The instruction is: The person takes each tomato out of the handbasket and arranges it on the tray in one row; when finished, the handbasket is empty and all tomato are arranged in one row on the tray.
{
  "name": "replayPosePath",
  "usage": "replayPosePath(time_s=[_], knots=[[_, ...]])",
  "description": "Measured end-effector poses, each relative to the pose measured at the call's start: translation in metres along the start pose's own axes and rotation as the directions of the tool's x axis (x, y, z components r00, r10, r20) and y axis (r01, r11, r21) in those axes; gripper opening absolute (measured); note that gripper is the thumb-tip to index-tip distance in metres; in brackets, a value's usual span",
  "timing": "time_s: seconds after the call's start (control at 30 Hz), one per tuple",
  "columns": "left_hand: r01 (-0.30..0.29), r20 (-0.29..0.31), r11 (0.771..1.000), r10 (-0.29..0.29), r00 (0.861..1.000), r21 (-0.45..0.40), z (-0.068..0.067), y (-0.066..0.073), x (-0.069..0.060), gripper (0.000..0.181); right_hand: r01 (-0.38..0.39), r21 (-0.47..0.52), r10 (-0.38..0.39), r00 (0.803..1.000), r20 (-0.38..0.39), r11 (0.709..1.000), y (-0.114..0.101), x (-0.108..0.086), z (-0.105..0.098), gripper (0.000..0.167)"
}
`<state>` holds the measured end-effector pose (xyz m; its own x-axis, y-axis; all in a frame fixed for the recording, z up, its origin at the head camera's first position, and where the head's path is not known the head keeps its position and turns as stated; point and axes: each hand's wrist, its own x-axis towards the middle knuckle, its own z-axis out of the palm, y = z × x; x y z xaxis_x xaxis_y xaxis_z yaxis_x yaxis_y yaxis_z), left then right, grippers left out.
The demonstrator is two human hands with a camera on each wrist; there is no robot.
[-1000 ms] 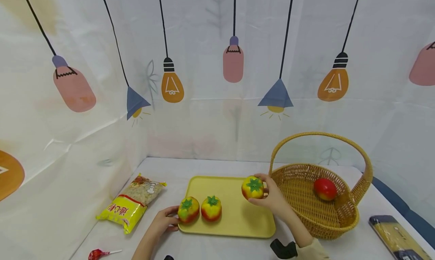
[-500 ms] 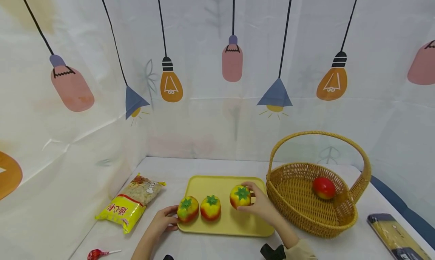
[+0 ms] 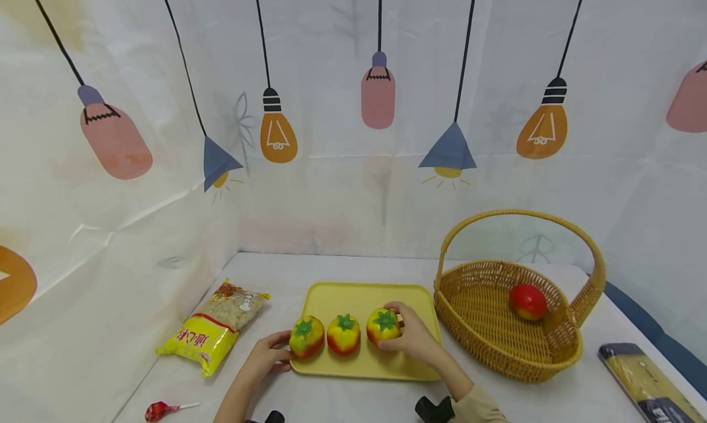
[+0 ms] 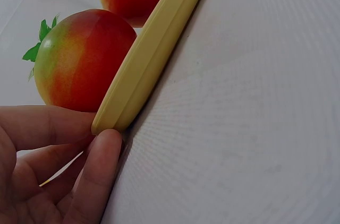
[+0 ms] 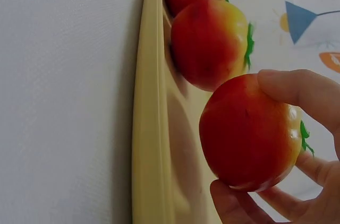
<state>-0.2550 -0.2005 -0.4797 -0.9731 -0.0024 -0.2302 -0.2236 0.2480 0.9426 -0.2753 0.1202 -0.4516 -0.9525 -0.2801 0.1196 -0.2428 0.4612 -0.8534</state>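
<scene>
Two red-and-yellow tomatoes with green leafy tops, a left one (image 3: 307,337) and a middle one (image 3: 343,335), stand side by side on the yellow tray (image 3: 345,294). My right hand (image 3: 411,337) grips a third tomato (image 5: 249,134) between thumb and fingers, to the right of those two. In the right wrist view that tomato seems held just above the tray, with a shadow below it. At the tray's near left corner, my left hand (image 3: 267,357) pinches the rim between thumb and finger, close beside the left tomato.
Right of the tray stands a wicker basket (image 3: 508,361) with a tall handle and one red fruit (image 3: 528,302) inside. A yellow snack bag (image 3: 218,328) and a red lollipop (image 3: 157,411) lie at left. At far right lies a gold-and-black flat packet (image 3: 652,380).
My right hand has carried its tomato leftward and a little nearer, from beside the basket toward the middle tomato. The left hand has stayed at the tray corner.
</scene>
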Motion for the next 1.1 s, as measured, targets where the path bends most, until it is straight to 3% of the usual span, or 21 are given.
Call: replayPosePath(time_s=[0.3,0.6,0.8,1.1], knots=[[-0.014,-0.002,1.0,0.014,1.0,-0.003,0.0,-0.001,0.0,0.057,-0.005,0.005,0.005,1.0,0.028,1.0,0.0,0.001,0.006,0.074],[0.009,0.01,1.0,-0.009,1.0,0.0,-0.001,-0.002,0.001,0.058,-0.009,0.014,0.008,0.998,0.056,1.0,0.003,0.003,0.01,0.074],[-0.001,0.008,1.0,0.001,1.0,0.001,0.0,-0.001,0.001,0.057,0.0,0.027,-0.002,0.998,0.067,1.0,0.002,0.003,0.011,0.084],[0.009,-0.011,1.0,-0.009,1.0,0.003,0.001,-0.003,0.004,0.057,0.003,0.051,-0.005,0.999,0.035,0.999,-0.002,0.001,0.001,0.09]])
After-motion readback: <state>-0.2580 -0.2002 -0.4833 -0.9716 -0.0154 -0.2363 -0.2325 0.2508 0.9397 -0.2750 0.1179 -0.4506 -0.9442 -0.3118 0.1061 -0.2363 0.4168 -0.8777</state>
